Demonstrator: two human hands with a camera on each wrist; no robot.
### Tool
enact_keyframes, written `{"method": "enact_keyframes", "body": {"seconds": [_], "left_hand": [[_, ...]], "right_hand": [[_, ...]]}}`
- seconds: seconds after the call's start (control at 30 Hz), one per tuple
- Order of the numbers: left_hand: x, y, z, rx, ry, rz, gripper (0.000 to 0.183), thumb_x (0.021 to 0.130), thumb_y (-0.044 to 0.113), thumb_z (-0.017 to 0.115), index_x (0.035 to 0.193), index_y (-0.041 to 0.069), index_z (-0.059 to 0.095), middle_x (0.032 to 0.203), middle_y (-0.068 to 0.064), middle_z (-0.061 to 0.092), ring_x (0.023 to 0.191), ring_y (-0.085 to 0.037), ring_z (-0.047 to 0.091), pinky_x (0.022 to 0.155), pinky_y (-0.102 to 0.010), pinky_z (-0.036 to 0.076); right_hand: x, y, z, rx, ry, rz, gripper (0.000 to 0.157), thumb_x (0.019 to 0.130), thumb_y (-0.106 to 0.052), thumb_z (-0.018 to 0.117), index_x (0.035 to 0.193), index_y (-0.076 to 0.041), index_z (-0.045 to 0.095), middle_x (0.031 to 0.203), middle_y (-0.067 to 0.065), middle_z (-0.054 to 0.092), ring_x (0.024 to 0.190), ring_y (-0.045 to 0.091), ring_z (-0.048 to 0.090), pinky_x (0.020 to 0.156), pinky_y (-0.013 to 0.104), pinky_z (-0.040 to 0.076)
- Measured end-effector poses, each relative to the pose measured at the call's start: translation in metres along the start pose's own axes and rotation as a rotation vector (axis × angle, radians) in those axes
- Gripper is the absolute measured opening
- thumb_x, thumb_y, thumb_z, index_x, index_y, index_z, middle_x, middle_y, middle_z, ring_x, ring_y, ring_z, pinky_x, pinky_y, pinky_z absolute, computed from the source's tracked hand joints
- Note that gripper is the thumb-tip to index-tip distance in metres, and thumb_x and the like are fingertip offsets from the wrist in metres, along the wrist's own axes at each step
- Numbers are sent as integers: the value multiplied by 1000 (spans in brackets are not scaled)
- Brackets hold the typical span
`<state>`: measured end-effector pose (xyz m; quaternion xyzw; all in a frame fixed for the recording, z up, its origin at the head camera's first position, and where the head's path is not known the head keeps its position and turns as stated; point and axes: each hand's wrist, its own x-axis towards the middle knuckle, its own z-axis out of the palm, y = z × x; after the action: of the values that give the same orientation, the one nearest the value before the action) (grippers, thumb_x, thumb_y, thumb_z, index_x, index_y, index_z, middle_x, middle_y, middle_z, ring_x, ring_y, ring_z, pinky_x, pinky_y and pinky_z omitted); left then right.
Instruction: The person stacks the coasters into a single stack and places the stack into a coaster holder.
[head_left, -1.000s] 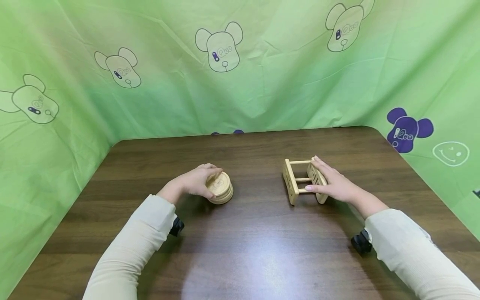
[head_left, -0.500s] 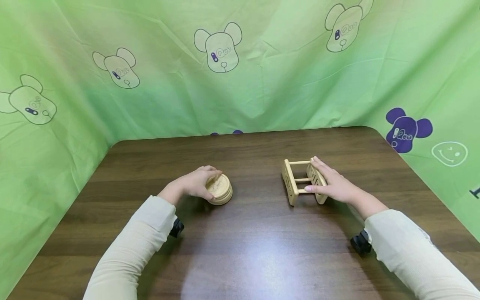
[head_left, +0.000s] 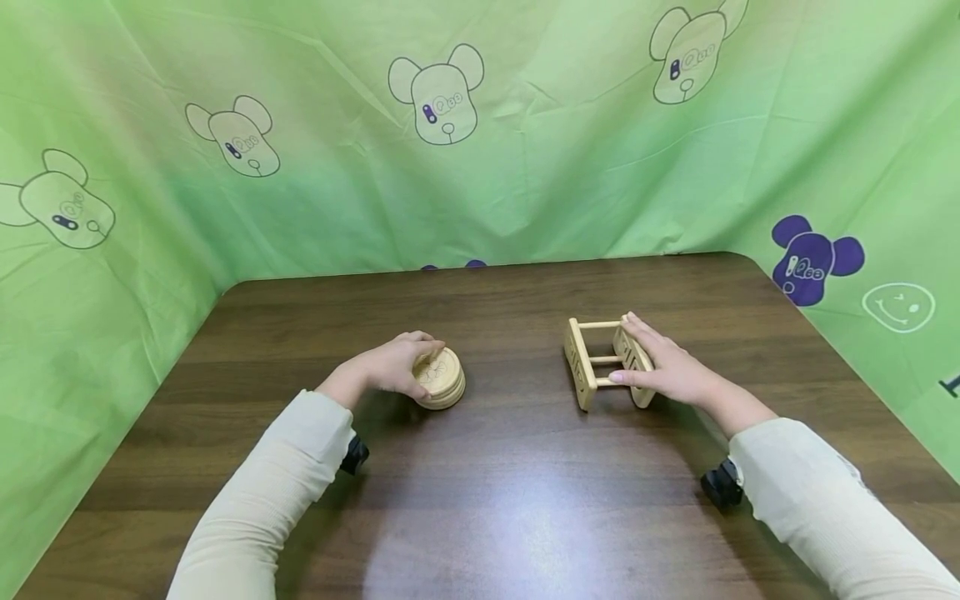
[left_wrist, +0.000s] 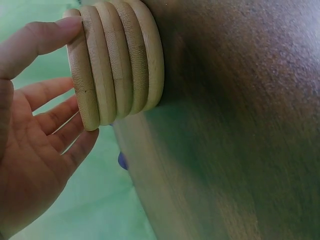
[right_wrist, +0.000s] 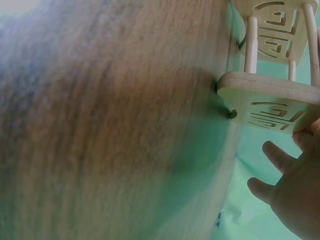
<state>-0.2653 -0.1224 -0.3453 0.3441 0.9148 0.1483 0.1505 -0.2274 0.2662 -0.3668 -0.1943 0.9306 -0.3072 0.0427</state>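
A stack of several round wooden coasters stands on the brown table left of centre. My left hand pinches the top coaster at its rim, thumb on the near side and fingers on the far side; the left wrist view shows it resting on the others. A line pattern marks its face. To the right stands a wooden coaster rack with two cut-out side panels joined by rods. My right hand holds its right panel from above, with some fingers spread loose beside it.
The wood-grain table ends at a green curtain printed with bear heads, which closes off the back and both sides. Black wrist cameras sit under both cuffs.
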Motion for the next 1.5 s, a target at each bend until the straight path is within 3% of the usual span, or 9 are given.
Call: {"method": "enact_keyframes", "body": {"seconds": [0.43,0.63,0.8,1.0,1.23,1.4,1.5], "left_hand": [[-1,1,-1,0,-16,-22,75,66,16,70,130,0,35,127,-16,36,116,-29,31,93,-38,29],[-1,2,0,2,-19,-24,74,66,16,70,130,0,35,128,-17,35,117,-30,31,93,-38,29],[-2,1,0,-38,-17,-20,72,71,22,67,130,0,34,130,-18,33,119,-30,29,94,-40,27],[-1,-4,2,-67,66,6,58,79,25,60,126,-2,40,126,-19,38,117,-30,32,95,-40,26],[-4,-8,5,-103,201,-27,44,78,16,59,118,-1,50,116,-16,48,109,-27,42,91,-38,32],[-7,-11,10,-134,237,-68,38,78,16,59,112,0,54,110,-15,51,104,-26,45,87,-37,35],[-8,-11,13,-163,249,-95,36,78,15,60,111,1,54,109,-15,52,102,-25,46,85,-37,36]], "right_hand": [[-2,-3,-1,-21,0,29,85,76,-35,62,135,4,16,139,23,6,120,49,8,90,61,8],[-1,-4,-2,-63,13,20,85,75,-37,63,134,7,19,138,25,10,120,48,10,92,59,7],[0,-8,-4,-33,29,7,85,75,-35,64,134,5,19,139,24,10,121,46,8,92,59,6],[1,-23,-5,-11,60,-33,78,77,-35,62,135,0,23,138,21,17,123,41,11,91,59,11],[5,-49,1,-15,131,-95,65,81,-32,58,131,0,33,132,22,31,120,38,23,92,54,20],[10,-68,7,15,143,-127,61,82,-30,57,130,0,34,129,21,35,118,36,28,93,51,22],[13,-79,13,56,128,-145,60,82,-29,57,130,0,34,130,20,35,118,34,30,90,47,30]]}}
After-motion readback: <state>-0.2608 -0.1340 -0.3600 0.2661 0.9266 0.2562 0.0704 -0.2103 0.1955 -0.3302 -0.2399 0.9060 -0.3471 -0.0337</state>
